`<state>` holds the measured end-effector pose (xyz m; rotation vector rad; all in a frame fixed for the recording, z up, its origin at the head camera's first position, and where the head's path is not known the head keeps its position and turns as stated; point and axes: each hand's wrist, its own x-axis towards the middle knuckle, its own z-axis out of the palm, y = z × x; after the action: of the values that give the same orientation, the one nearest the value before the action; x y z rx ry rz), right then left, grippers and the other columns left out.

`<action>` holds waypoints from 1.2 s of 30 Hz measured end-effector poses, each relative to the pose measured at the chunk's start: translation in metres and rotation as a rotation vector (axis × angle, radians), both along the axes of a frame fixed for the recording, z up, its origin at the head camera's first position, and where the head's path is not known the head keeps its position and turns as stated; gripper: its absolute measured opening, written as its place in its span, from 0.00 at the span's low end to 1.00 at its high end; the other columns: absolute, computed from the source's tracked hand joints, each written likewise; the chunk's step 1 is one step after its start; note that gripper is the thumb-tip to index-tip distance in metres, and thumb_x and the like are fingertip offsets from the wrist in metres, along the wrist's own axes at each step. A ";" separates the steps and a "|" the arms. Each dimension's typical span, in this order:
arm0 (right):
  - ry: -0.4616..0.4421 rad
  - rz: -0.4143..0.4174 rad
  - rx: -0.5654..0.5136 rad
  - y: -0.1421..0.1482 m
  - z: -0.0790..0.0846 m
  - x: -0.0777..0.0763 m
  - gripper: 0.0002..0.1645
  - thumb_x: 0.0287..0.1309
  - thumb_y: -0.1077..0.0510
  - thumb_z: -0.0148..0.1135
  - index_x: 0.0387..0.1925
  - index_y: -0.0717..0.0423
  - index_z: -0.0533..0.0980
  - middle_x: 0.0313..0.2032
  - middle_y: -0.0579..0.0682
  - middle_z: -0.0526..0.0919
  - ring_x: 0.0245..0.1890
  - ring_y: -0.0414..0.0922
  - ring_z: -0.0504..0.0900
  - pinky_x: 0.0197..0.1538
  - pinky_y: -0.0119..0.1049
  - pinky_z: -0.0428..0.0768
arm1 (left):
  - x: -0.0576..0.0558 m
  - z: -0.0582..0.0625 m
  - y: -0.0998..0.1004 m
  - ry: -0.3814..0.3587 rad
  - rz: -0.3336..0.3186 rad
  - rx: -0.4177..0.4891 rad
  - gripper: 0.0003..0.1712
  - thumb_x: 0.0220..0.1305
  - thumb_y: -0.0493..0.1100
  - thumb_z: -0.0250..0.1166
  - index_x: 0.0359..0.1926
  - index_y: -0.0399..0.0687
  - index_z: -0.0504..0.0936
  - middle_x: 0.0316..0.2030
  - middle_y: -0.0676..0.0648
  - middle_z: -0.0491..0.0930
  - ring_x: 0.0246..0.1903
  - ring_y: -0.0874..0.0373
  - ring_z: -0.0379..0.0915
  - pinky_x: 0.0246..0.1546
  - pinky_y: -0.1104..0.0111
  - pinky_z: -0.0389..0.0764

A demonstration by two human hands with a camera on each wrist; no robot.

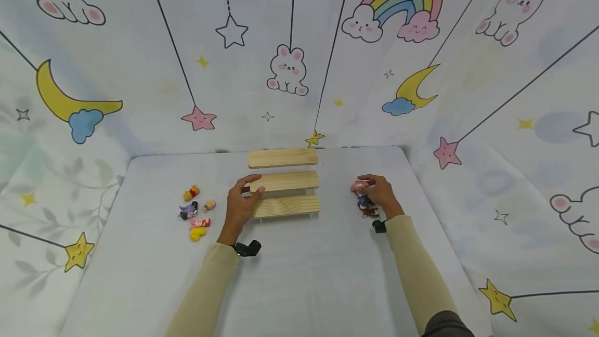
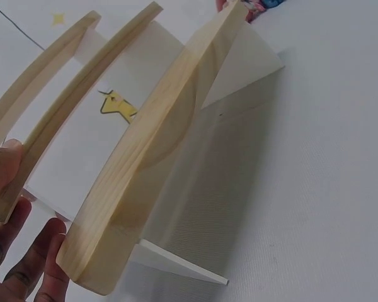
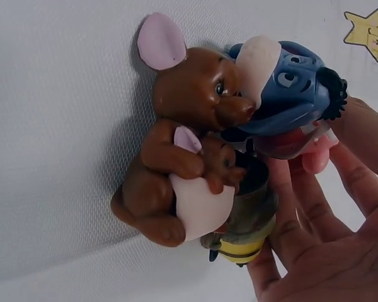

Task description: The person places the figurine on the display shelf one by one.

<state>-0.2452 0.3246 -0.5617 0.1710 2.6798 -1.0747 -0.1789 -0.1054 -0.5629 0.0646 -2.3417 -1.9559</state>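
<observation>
A three-tier wooden shelf (image 1: 286, 207) with pale boards and thin white supports stands at the table's middle. My left hand (image 1: 240, 208) grips the left end of the middle board (image 1: 290, 181), thumb on top and fingers beneath. At the right, my right hand (image 1: 382, 194) holds a pink figurine (image 1: 359, 186) between thumb and fingers. Against it lie a blue donkey figurine (image 3: 293, 82) and a brown kangaroo figurine (image 3: 154, 195) with a small one in its pouch. A yellow-striped figurine (image 3: 246, 248) shows partly behind the kangaroo, beside my fingers.
Left of the shelf lie several figurines: a yellow bear in red (image 1: 191, 193), a purple and black one (image 1: 188, 210), a small tan one (image 1: 209, 205), a pink and red one (image 1: 201, 223) and a yellow one (image 1: 198, 233). A printed cloth backdrop (image 1: 262, 77) rises behind the white table (image 1: 299, 285).
</observation>
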 end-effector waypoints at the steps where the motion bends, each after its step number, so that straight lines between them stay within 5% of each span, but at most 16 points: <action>1: -0.003 0.000 0.005 0.000 0.000 0.000 0.27 0.67 0.53 0.63 0.66 0.46 0.73 0.62 0.64 0.72 0.53 0.57 0.77 0.52 0.49 0.78 | 0.000 0.000 0.000 -0.003 0.001 -0.003 0.25 0.64 0.53 0.69 0.61 0.59 0.79 0.67 0.51 0.70 0.56 0.44 0.71 0.51 0.55 0.75; 4: 0.014 -0.005 0.003 0.000 -0.001 0.000 0.26 0.66 0.52 0.64 0.65 0.48 0.74 0.60 0.63 0.74 0.51 0.56 0.78 0.49 0.47 0.78 | -0.003 -0.011 -0.001 0.005 0.012 -0.002 0.25 0.62 0.57 0.70 0.59 0.66 0.80 0.66 0.55 0.71 0.55 0.47 0.72 0.50 0.56 0.76; 12: 0.148 -0.035 -0.031 -0.008 0.002 -0.001 0.27 0.63 0.50 0.67 0.63 0.45 0.76 0.57 0.56 0.78 0.50 0.53 0.78 0.43 0.42 0.80 | -0.003 -0.012 0.000 0.016 0.008 -0.005 0.24 0.61 0.57 0.70 0.59 0.67 0.80 0.66 0.54 0.71 0.56 0.41 0.72 0.48 0.60 0.77; 20: 0.240 -0.060 -0.101 -0.030 0.025 -0.007 0.27 0.61 0.45 0.69 0.61 0.40 0.77 0.54 0.46 0.80 0.43 0.47 0.78 0.41 0.39 0.79 | -0.003 -0.011 -0.001 0.007 0.008 0.012 0.24 0.62 0.57 0.70 0.59 0.66 0.80 0.65 0.55 0.71 0.56 0.44 0.72 0.48 0.60 0.77; 36: 0.372 -0.035 -0.283 -0.078 0.075 -0.010 0.26 0.60 0.47 0.70 0.60 0.40 0.77 0.50 0.47 0.78 0.39 0.48 0.78 0.40 0.36 0.79 | -0.003 -0.010 0.000 0.005 0.016 0.002 0.23 0.62 0.55 0.70 0.58 0.67 0.80 0.64 0.56 0.72 0.53 0.50 0.72 0.47 0.62 0.77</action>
<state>-0.2554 0.2464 -0.4866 -0.0403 2.7991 -1.6207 -0.1822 -0.1055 -0.5728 0.0791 -2.3291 -1.9483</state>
